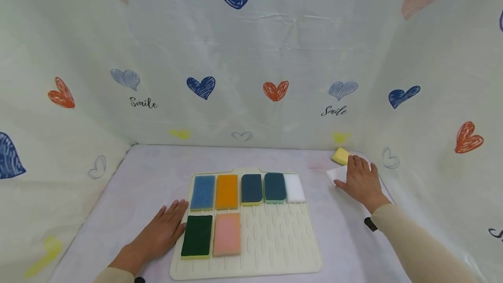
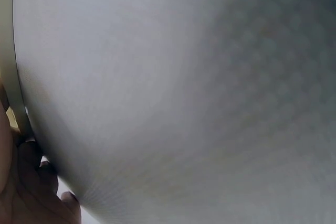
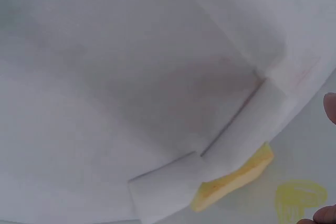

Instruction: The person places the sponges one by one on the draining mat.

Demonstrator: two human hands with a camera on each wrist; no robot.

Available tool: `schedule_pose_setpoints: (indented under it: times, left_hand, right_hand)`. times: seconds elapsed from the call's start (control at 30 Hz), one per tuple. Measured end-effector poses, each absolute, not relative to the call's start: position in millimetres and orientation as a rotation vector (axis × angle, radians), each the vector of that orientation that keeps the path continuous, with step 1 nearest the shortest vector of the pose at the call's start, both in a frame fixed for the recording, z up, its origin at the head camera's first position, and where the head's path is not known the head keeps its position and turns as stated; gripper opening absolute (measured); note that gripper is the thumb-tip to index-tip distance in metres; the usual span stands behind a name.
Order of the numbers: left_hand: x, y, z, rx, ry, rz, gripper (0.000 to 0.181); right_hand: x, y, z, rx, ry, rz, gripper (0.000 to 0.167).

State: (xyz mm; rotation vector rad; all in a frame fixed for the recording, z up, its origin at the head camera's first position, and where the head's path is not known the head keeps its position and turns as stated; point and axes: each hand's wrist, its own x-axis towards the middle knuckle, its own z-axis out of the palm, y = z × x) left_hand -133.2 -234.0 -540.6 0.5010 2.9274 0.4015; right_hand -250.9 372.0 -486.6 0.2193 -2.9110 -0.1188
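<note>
My left hand (image 1: 163, 230) lies flat with straight fingers at the left edge of a cream ridged mat (image 1: 280, 239). Beside it on the mat are a dark green sponge (image 1: 197, 236) and a pink sponge (image 1: 227, 234). Behind them runs a row: a blue sponge (image 1: 203, 192), an orange sponge (image 1: 227, 191), two dark blue-green sponges (image 1: 251, 188) and a white sponge (image 1: 294, 188). At the far right, my right hand (image 1: 361, 182) extends over white sponges (image 3: 170, 192) near a yellow sponge (image 1: 340, 156). Its fingers are spread; I cannot tell whether they touch.
A pale tabletop (image 1: 157, 169) bears the mat. Behind and on both sides hangs a white curtain (image 1: 251, 47) printed with hearts. The yellow sponge stands near the back right corner, close to the curtain.
</note>
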Motion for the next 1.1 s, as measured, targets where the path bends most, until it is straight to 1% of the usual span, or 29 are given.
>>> schedule_pose_setpoints:
  times: [0.37, 0.47, 0.6, 0.67, 0.7, 0.93, 1.1]
  left_hand:
    - [-135, -232, -542, 0.492, 2.918, 0.38, 0.067]
    - [-135, -232, -542, 0.479, 2.914, 0.367, 0.067]
    - [-135, -232, -541, 0.48, 2.913, 0.367, 0.067]
    - [-135, -232, -540, 0.486, 2.914, 0.378, 0.067]
    - [-134, -232, -540, 0.49, 2.915, 0.381, 0.066]
    - [-134, -232, -541, 0.499, 2.94, 0.372, 0.066]
    - [-134, -232, -541, 0.518, 2.946, 0.374, 0.065]
  right_hand:
    - [-262, 373, -517, 0.221, -2.962, -0.127, 0.101]
    - [-262, 375, -519, 0.217, -2.968, -0.112, 0.097]
    - [-257, 386, -518, 0.195, -2.991, -0.088, 0.086]
    - [-254, 395, -517, 0.18, -3.01, -0.077, 0.083]
    - [-253, 399, -516, 0.174, -3.02, -0.076, 0.083]
    - [-254, 423, -516, 0.19, -3.049, -0.125, 0.096]
    - [-258, 428, -522, 0.264, -3.024, -0.163, 0.092]
